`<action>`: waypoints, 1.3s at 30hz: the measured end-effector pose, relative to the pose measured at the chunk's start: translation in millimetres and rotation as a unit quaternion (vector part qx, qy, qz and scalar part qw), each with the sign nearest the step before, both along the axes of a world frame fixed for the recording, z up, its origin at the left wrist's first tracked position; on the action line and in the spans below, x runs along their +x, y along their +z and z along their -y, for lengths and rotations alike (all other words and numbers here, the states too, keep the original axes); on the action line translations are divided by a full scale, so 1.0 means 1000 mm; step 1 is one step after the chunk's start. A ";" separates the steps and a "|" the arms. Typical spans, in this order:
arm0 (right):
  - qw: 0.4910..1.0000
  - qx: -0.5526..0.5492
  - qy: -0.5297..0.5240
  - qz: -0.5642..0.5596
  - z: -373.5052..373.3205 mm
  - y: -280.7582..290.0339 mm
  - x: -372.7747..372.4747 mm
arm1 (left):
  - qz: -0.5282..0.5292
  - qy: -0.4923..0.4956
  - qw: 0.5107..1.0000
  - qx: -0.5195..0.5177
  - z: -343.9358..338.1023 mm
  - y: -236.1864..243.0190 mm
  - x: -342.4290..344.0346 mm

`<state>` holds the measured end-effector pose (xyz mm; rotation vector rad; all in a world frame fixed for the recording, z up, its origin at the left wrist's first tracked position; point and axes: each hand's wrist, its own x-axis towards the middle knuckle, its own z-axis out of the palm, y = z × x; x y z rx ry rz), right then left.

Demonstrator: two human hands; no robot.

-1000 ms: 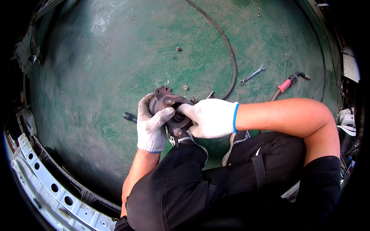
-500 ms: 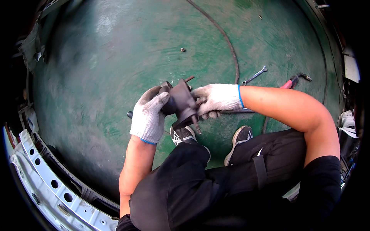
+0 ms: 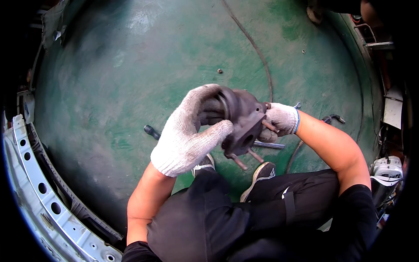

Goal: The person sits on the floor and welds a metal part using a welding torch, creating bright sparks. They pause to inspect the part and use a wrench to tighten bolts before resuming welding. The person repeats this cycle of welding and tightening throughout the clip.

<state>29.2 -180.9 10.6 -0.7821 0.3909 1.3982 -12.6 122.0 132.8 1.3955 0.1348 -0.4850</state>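
A dark brown cast-metal turbocharger housing (image 3: 245,114) is held up in front of my knees, off the floor. Several studs stick out of its flange, which faces down and to the right. My gloved left hand (image 3: 185,135) curls round the rounded left end, thumb in front and fingers behind. On the right side, my gloved right hand (image 3: 283,118) grips the housing near a stud; part of its fingers is hidden behind the metal. Below, a chrome bar (image 3: 270,145) and a black handle end (image 3: 152,132) show on the floor either side of my hands.
A dark hose (image 3: 257,50) runs over the green floor. A nut-like piece (image 3: 219,70) lies ahead. An air-tool fitting (image 3: 335,118) sits beyond my right forearm. A pale metal panel with holes (image 3: 42,187) stands at left. Another person's shoe (image 3: 314,15) shows at the far right.
The housing has turned so its flange and studs face me more, and it has come up and right. My left hand has shifted round its end. A shoe has appeared at the far right.
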 end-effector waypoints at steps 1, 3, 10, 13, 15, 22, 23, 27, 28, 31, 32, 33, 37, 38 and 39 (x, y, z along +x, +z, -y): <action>1.000 -0.008 0.015 0.023 -0.001 0.012 0.005 | 0.028 0.003 0.999 0.034 0.002 -0.002 -0.001; 0.996 -0.017 0.064 0.059 -0.011 0.031 0.015 | 0.040 0.018 0.995 0.087 0.001 -0.016 -0.002; 0.985 -0.109 0.095 0.095 -0.030 0.048 0.002 | -0.077 0.109 0.991 0.030 0.009 -0.057 -0.012; 0.962 -0.163 0.148 0.159 -0.043 0.051 0.000 | -0.146 0.150 0.978 0.012 0.011 -0.077 -0.018; 0.951 -0.155 0.175 0.201 -0.044 0.046 0.000 | -0.154 0.151 0.976 -0.002 0.013 -0.084 -0.021; 0.989 -0.091 0.081 0.086 -0.039 0.023 -0.016 | -0.165 0.130 0.978 -0.003 0.020 -0.100 -0.034; 0.988 -0.098 0.081 0.088 -0.041 0.025 -0.016 | -0.177 0.130 0.976 0.001 0.018 -0.105 -0.035; 0.987 -0.109 0.073 0.092 -0.042 0.025 -0.018 | -0.246 0.127 0.961 0.000 0.023 -0.098 -0.029; 0.988 -0.104 0.071 0.093 -0.041 0.022 -0.019 | -0.269 0.128 0.955 -0.002 0.025 -0.093 -0.027; 0.995 -0.090 0.041 0.033 -0.034 0.012 -0.020 | -0.308 0.079 0.947 -0.050 0.023 -0.093 -0.019; 0.996 -0.069 0.040 0.031 -0.030 0.010 -0.018 | -0.310 0.067 0.948 -0.041 0.025 -0.079 -0.015; 0.995 -0.094 0.034 0.021 -0.027 0.009 -0.020 | -0.301 0.077 0.949 -0.044 0.026 -0.082 -0.017; 0.997 -0.073 0.035 -0.007 0.000 -0.009 -0.031 | -0.282 0.047 0.954 -0.090 0.028 -0.077 -0.025; 0.997 -0.073 0.037 -0.007 0.004 -0.011 -0.034 | -0.261 0.029 0.962 -0.076 0.028 -0.080 -0.029; 0.994 -0.097 0.051 -0.015 0.006 -0.014 -0.036 | -0.240 0.011 0.969 -0.062 0.028 -0.083 -0.031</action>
